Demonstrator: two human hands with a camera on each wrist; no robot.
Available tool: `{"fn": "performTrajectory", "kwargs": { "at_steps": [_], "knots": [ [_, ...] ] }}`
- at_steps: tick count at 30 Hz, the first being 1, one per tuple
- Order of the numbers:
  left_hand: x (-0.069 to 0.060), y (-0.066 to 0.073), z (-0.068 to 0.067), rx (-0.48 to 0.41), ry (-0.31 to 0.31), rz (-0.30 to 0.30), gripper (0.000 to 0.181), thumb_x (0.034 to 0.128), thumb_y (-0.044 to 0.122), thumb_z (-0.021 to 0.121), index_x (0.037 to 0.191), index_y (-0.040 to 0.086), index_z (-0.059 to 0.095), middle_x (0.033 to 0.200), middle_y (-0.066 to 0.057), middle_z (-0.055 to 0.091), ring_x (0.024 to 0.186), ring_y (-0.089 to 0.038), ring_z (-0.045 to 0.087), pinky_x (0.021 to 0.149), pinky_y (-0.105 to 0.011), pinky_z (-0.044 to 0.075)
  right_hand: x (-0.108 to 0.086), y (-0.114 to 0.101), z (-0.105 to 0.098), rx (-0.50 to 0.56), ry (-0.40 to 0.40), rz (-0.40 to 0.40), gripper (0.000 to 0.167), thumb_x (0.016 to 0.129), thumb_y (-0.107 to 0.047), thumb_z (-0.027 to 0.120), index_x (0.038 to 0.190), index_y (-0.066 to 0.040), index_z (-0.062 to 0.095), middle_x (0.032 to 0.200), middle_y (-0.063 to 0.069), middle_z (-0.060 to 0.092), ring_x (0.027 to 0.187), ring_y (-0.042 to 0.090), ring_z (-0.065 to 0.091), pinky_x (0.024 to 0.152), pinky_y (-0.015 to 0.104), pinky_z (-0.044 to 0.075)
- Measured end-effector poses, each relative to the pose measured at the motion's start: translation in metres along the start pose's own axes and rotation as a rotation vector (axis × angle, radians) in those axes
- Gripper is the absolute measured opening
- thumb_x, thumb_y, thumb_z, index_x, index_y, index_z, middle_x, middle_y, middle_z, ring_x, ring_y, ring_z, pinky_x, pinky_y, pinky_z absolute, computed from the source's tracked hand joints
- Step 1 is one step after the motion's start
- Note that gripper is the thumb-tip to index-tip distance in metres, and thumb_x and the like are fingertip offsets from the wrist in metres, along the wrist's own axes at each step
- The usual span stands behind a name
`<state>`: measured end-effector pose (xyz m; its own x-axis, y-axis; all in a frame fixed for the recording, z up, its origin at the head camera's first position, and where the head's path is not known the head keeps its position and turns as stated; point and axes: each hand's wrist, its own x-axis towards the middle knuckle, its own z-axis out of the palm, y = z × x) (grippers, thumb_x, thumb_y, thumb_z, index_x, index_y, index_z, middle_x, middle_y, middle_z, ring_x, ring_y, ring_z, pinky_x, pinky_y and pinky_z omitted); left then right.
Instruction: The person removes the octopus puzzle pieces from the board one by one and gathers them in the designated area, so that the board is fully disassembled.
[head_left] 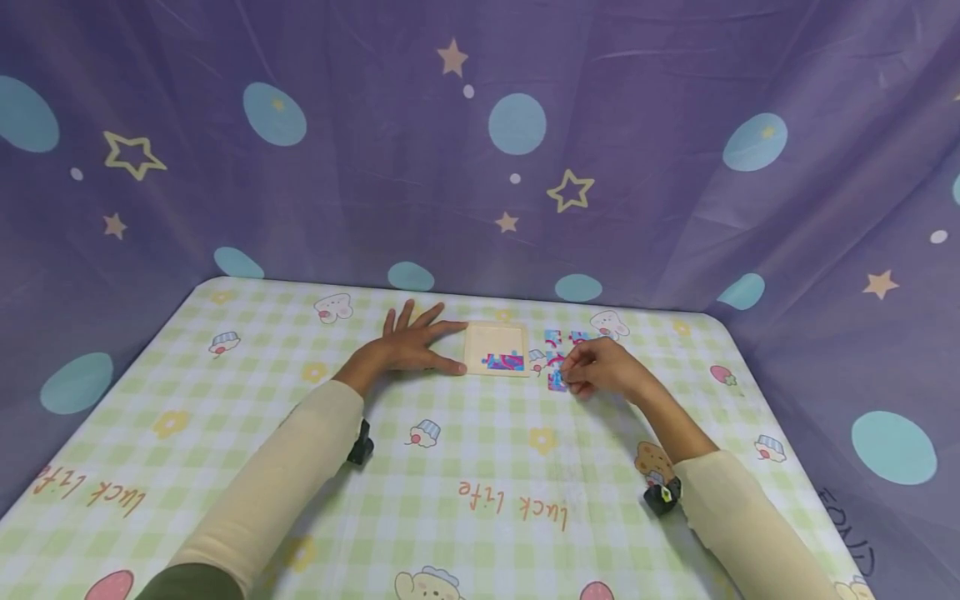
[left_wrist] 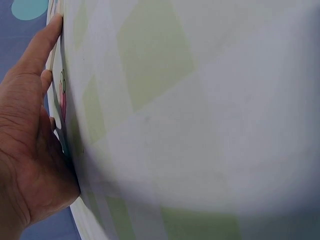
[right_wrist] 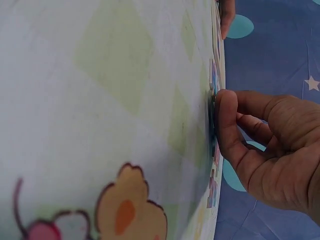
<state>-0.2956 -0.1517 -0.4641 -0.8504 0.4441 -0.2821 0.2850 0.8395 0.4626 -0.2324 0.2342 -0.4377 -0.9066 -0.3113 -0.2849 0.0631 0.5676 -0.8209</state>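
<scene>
A shallow pale wooden tray (head_left: 497, 337) lies near the far side of the table, with joined pink, blue and purple puzzle pieces (head_left: 506, 362) along its near edge. My left hand (head_left: 416, 343) is spread flat on the cloth to the left, its thumb and forefinger reaching the tray's left edge. Right of the tray lie several loose puzzle pieces (head_left: 553, 337). Over them is my right hand (head_left: 600, 367), thumb and forefinger pinching at a puzzle piece (head_left: 557, 381). The right wrist view shows the fingertips (right_wrist: 227, 97) together at the table surface; the hand partly hides the pieces.
A green-and-white checked cloth (head_left: 480, 450) with printed cartoon figures covers the table. Behind it hangs a purple curtain (head_left: 375, 167) with stars and blue dots, close to the table's far edge. Each wrist bears a small black device (head_left: 362, 444).
</scene>
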Motion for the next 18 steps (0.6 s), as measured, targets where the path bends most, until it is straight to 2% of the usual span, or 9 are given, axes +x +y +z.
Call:
{"fn": "performTrajectory", "kwargs": {
  "at_steps": [4, 9, 18],
  "knots": [
    [-0.005, 0.005, -0.003, -0.017, -0.001, 0.006, 0.105, 0.0850, 0.088, 0.076, 0.175, 0.052, 0.036, 0.194, 0.002, -0.004, 0.173, -0.046, -0.031, 0.134, -0.071, -0.028, 0.001, -0.002, -0.001, 0.004, 0.003, -0.013, 0.013, 0.108, -0.003, 0.072, 0.114, 0.009, 0.074, 0.094, 0.014, 0.076, 0.077, 0.015, 0.076, 0.073, 0.031, 0.069],
    [-0.005, 0.007, -0.004, -0.009, -0.010, -0.002, 0.104, 0.0866, 0.087, 0.075, 0.176, 0.051, 0.034, 0.194, 0.002, -0.005, 0.174, -0.046, -0.030, 0.135, -0.070, -0.026, 0.003, -0.006, 0.001, 0.012, 0.022, -0.039, 0.013, 0.107, -0.002, 0.073, 0.113, 0.009, 0.076, 0.093, 0.014, 0.077, 0.076, 0.015, 0.078, 0.074, 0.033, 0.070],
    [0.000, 0.000, -0.002, -0.010, -0.009, 0.028, 0.108, 0.0838, 0.092, 0.074, 0.176, 0.051, 0.034, 0.194, -0.002, -0.006, 0.172, -0.051, -0.030, 0.131, -0.076, -0.027, 0.014, -0.017, 0.011, 0.044, 0.023, -0.087, 0.012, 0.106, -0.001, 0.073, 0.112, 0.009, 0.075, 0.098, 0.016, 0.078, 0.080, 0.015, 0.079, 0.077, 0.032, 0.071]
  ]
}}
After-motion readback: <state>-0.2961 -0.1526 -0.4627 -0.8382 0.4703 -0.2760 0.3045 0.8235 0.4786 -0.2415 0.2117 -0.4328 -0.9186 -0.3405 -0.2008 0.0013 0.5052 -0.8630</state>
